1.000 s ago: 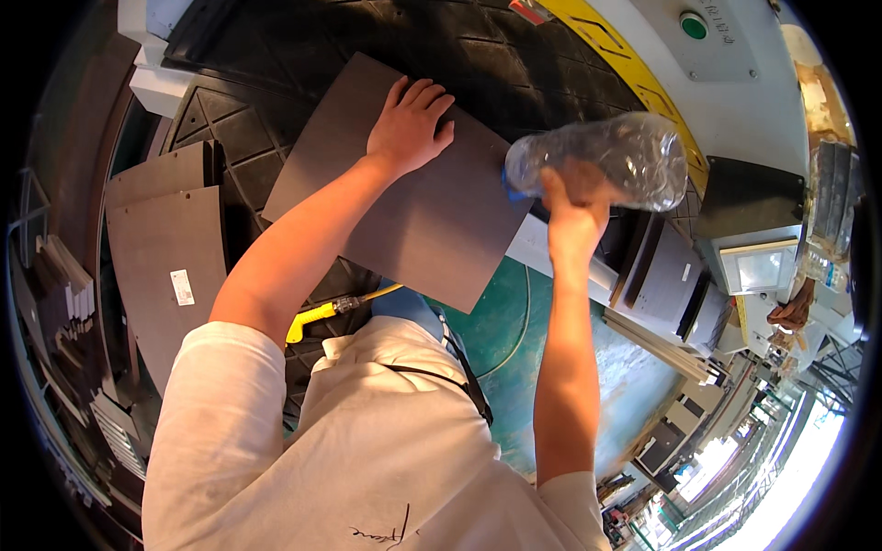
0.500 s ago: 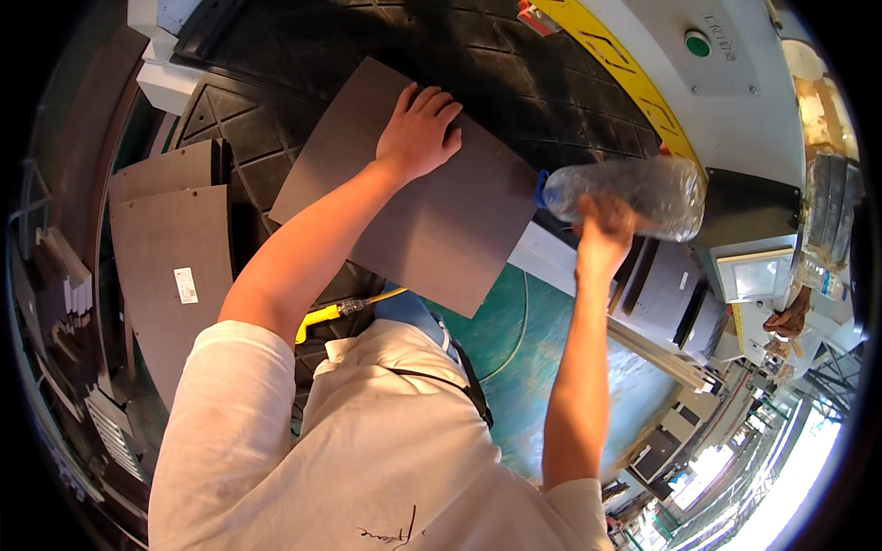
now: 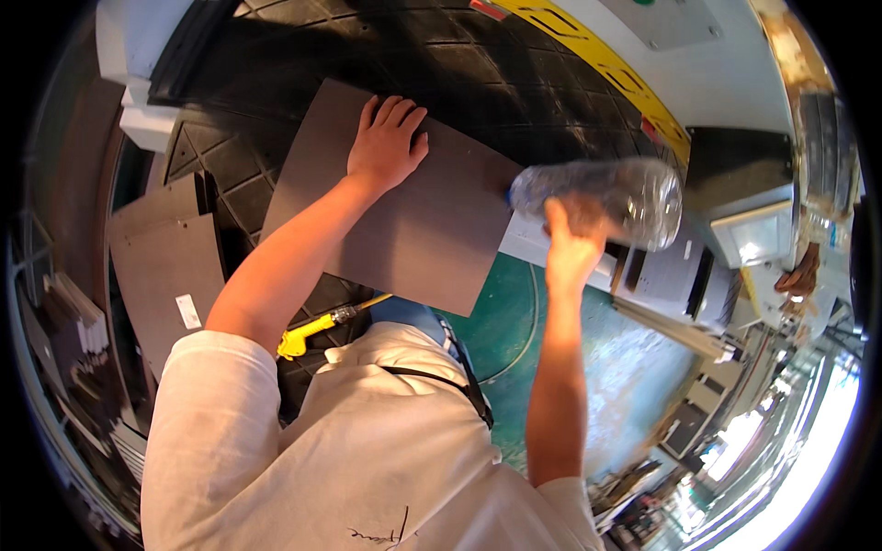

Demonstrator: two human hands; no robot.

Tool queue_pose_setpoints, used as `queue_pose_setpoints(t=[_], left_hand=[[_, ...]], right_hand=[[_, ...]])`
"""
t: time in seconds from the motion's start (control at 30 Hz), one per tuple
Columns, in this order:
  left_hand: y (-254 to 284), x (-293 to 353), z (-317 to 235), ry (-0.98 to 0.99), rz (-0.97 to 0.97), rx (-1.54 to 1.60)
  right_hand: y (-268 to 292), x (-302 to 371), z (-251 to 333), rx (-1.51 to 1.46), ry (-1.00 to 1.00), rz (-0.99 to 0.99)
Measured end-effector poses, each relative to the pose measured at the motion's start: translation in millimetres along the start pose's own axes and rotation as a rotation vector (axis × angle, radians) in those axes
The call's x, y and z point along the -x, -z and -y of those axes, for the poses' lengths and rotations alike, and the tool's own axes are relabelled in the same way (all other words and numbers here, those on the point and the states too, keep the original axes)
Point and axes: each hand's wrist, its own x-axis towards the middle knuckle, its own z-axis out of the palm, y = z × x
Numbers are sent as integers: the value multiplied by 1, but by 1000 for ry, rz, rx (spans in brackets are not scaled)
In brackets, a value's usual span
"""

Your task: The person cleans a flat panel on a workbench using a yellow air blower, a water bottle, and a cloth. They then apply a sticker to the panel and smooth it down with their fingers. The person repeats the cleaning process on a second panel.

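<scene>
A grey-brown flat panel (image 3: 413,220) lies tilted across the black ribbed work surface in front of me. My left hand (image 3: 388,142) rests flat near its far edge, fingers stretched out and slightly spread. Beyond the panel's right corner, my right hand (image 3: 576,230) is wrapped round a large clear plastic bottle (image 3: 648,197). The bottle lies nearly level, its blue cap end pointing left toward the panel. Motion blurs it a little, and whether the cap end touches the panel I cannot tell.
A yellow air blow gun (image 3: 308,336) with a hose lies by the panel's near edge. More brown panels (image 3: 170,266) are stacked at left. A yellow slotted rail (image 3: 588,55) borders a grey machine at far right. Green floor (image 3: 501,312) shows below.
The view has shifted a little. My right hand and the bottle have moved slightly left, with the bottle tilting a bit. My left hand stays on the panel.
</scene>
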Motion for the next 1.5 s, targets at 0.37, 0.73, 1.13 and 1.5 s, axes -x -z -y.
queue_pose_setpoints(t=[0.37,0.73,1.13,1.5], left_hand=[[0,18,-8,13,-17,-8],[-3,13,-6,5,-91,10],[-6,17,2,-8,-85,4],[-5,20,5,32,-71,-40]], right_hand=[[-4,14,22,-10,-106,68],[-22,0,39,-10,-191,161],[-24,33,32,-78,-139,131],[6,90,48,-208,-256,242]])
